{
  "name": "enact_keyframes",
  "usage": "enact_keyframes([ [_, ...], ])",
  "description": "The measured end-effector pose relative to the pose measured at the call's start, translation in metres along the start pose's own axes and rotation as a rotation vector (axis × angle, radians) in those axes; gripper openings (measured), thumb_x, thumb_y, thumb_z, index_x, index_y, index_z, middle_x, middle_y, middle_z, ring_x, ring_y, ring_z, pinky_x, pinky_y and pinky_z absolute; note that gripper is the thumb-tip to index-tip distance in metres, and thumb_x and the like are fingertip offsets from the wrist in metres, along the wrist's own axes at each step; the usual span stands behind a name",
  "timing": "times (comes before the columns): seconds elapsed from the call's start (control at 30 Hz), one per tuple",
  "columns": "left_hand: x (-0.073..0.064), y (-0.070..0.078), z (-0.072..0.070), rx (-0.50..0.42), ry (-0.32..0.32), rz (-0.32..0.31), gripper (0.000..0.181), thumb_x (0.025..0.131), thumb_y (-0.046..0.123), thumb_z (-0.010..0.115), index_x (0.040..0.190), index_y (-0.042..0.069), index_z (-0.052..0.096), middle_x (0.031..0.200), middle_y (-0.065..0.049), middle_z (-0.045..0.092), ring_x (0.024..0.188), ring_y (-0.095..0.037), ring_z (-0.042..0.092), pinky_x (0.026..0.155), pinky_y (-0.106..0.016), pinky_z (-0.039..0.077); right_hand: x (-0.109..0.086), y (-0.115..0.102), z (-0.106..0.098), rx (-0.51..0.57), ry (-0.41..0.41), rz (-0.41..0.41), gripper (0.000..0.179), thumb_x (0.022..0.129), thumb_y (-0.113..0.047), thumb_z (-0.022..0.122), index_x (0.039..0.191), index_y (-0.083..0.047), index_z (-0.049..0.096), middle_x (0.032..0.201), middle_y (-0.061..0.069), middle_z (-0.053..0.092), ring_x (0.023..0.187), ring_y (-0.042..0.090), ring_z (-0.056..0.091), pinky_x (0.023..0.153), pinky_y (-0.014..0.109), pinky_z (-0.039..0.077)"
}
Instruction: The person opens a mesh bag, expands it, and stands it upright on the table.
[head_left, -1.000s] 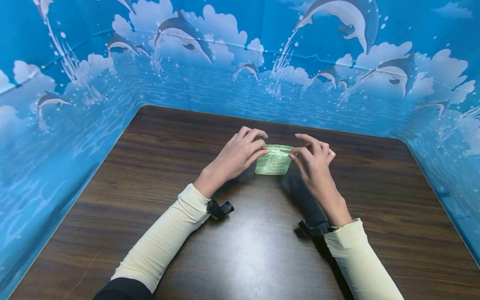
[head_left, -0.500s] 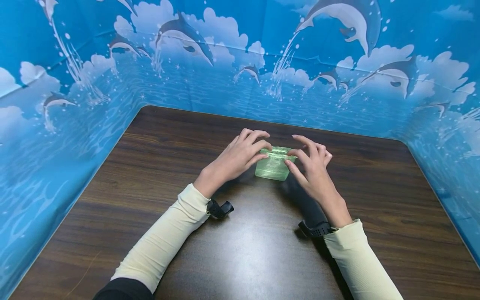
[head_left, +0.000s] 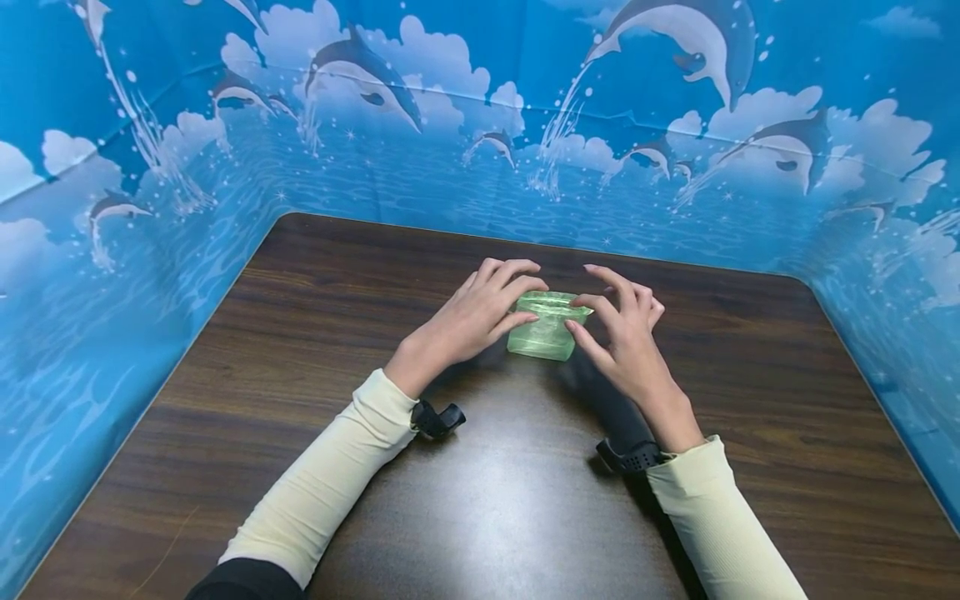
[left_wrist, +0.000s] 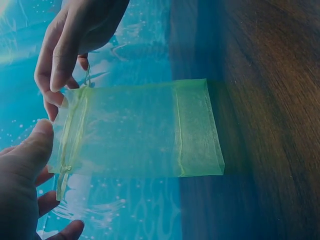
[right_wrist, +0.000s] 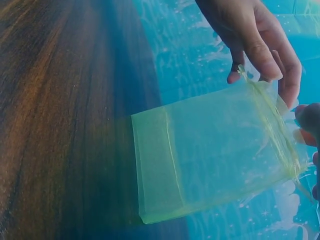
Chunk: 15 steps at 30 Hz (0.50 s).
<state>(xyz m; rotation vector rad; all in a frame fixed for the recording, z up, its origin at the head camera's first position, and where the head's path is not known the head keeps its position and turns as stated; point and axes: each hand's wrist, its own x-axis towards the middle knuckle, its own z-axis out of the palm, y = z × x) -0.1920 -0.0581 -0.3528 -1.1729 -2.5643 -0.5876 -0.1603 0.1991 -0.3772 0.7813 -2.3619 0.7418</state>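
A sheer green drawstring pouch point(head_left: 543, 337) stands between both hands over the table, its mouth upward. My left hand point(head_left: 468, 312) holds the left side of the mouth, thumb in front and fingers over the edge. On the opposite side, my right hand point(head_left: 630, 342) grips the mouth edge between thumb and index finger, the other fingers spread. The left wrist view shows the pouch point(left_wrist: 135, 130) flat-sided and see-through, with a seam near its base. Cords point(left_wrist: 62, 185) hang at the gathered channel by the mouth. In the right wrist view the right hand point(right_wrist: 310, 125) is mostly cut off.
A dark wood-grain table point(head_left: 480, 500) lies under the arms. Blue cloth point(head_left: 420, 183) printed with dolphins and clouds surrounds its back and sides. Black wrist bands point(head_left: 633, 457) sit on both wrists, beside pale yellow sleeves point(head_left: 322, 483).
The pouch mouth has opened wider, and its front face has come down slightly toward the person. Both thumbs have moved away from their index fingers.
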Motion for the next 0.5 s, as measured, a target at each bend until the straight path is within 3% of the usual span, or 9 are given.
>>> enact_keyframes([
  [0.27, 0.0, 0.0, -0.001, -0.031, 0.013, -0.01, 0.042, 0.108, 0.038, 0.055, 0.144, 0.018, 0.057, 0.158, -0.006, 0.044, 0.135, -0.028, 0.045, 0.11, -0.047, 0.043, -0.001, 0.002, 0.0, 0.026, 0.043, 0.009, 0.026, 0.102, -0.024, 0.063, 0.122, -0.008, 0.068, 0.159, 0.014, 0.045, 0.12, 0.046, 0.039, 0.094, 0.065, 0.017],
  [0.37, 0.001, -0.001, -0.002, -0.066, 0.04, -0.062, 0.041, 0.111, 0.037, 0.05, 0.146, 0.016, 0.055, 0.157, -0.007, 0.046, 0.138, -0.028, 0.044, 0.114, -0.049, 0.041, -0.001, 0.005, -0.002, 0.062, 0.077, 0.041, 0.033, 0.104, -0.024, 0.056, 0.13, -0.006, 0.064, 0.157, 0.014, 0.049, 0.124, 0.043, 0.042, 0.095, 0.062, 0.021],
  [0.5, 0.0, -0.006, -0.003, -0.122, 0.12, -0.187, 0.039, 0.114, 0.033, 0.041, 0.145, 0.014, 0.055, 0.154, -0.007, 0.051, 0.139, -0.029, 0.046, 0.117, -0.048, 0.039, -0.002, 0.011, -0.008, 0.114, 0.108, 0.089, 0.042, 0.108, -0.026, 0.044, 0.14, -0.003, 0.058, 0.153, 0.014, 0.055, 0.132, 0.039, 0.047, 0.106, 0.057, 0.029],
])
